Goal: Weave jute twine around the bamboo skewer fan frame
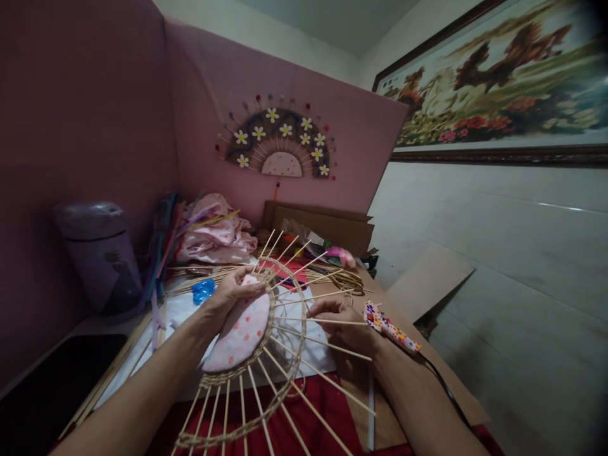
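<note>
1. Fan frame (272, 316), half-round and tilted, is held up between two bare hands, over a white sheet (320, 354) and a red cloth (327, 415).
2. On its inner part sits a dotted cloth pad (244, 326), edged with woven twine; thin sticks (308, 402) fan out from there through an outer twine ring (304, 335).
3. Left hand (237, 292) is clamped on the frame at the pad's upper end, thumb across the cloth.
4. Right hand (332, 316) has its fingers curled at the outer ring, among the sticks; whether the fingertips are pinched on twine, I cannot tell.
5. Right of the frame, just beyond the right hand, lies a flower-patterned tool (392, 330) with a black cord (444, 383).
6. Beyond the frame are gold-handled scissors (349, 280) and a cardboard piece (327, 228).
7. Left of the frame's top, a blue wrapper (203, 291) lies near the left hand, with a pink fabric heap (213, 231) farther back.
8. Above and behind the frame, a flower-decorated fan (285, 140) shows against a pink panel (361, 139).
</note>
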Demonstrator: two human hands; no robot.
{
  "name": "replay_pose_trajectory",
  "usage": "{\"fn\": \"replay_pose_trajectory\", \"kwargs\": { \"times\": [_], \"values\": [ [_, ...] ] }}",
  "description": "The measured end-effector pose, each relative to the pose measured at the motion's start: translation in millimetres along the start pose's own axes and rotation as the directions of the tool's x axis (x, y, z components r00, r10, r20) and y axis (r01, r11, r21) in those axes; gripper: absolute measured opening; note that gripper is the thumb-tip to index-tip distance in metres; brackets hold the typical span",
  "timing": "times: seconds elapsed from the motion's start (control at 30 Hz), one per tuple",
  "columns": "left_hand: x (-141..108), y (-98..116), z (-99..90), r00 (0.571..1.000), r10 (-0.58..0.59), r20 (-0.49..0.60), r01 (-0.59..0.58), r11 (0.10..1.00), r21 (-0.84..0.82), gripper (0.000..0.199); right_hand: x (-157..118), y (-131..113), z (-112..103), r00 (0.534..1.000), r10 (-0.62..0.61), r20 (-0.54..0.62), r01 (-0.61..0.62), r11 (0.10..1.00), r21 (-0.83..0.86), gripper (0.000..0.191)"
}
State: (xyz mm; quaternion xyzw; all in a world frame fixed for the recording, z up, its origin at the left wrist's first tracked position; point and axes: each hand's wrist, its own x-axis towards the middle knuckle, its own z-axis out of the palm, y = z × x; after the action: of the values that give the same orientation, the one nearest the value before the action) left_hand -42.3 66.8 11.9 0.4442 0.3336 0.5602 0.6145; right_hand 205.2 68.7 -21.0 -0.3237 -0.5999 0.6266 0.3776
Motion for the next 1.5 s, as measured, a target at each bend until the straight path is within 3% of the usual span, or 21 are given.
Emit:
{"fn": "replay_pose_trajectory", "kwargs": {
  "times": [0.2,0.5,0.7,0.87,1.03,1.17,1.33,1.5],
  "values": [
    [4,-3,-3.5,0.999,-0.001,-0.033,0.001,1.0,0.003,0.043,0,-3,3,0.996,-0.018,-0.088,0.019,1.0,0.006,0.014],
    [1,0,-0.8,0.996,-0.002,-0.091,0.004,1.0,0.02,0.06,0,-7,2,0.978,-0.119,-0.172,0.132,0.989,0.062,0.014],
    [3,-1,-3.0,0.997,-0.023,-0.079,0.024,1.0,0.018,0.065,-1,-9,-3,0.966,-0.111,-0.233,0.155,0.971,0.182,0.015],
    [4,-3,-7.1,0.995,-0.02,-0.101,0.025,0.999,0.047,0.069,-2,-16,-6,0.955,-0.194,-0.223,0.251,0.93,0.267,0.016],
    [5,-4,-7.8,0.994,-0.013,-0.109,0.025,0.994,0.103,0.07,0,-18,-13,0.924,-0.258,-0.282,0.338,0.897,0.286,0.025],
    [3,-1,-4.1,0.989,-0.011,-0.145,0.035,0.987,0.159,0.069,0,-19,-15,0.883,-0.305,-0.358,0.406,0.878,0.254,0.023],
    [4,1,-4.9,0.985,0.005,-0.171,0.023,0.987,0.16,0.066,-1,-20,-15,0.853,-0.369,-0.368,0.464,0.859,0.216,0.019],
    [5,2,-7.1,0.98,0.008,-0.198,0.014,0.994,0.106,0.067,-1,-19,-12,0.892,-0.29,-0.346,0.385,0.889,0.248,0.015]
  ]
}}
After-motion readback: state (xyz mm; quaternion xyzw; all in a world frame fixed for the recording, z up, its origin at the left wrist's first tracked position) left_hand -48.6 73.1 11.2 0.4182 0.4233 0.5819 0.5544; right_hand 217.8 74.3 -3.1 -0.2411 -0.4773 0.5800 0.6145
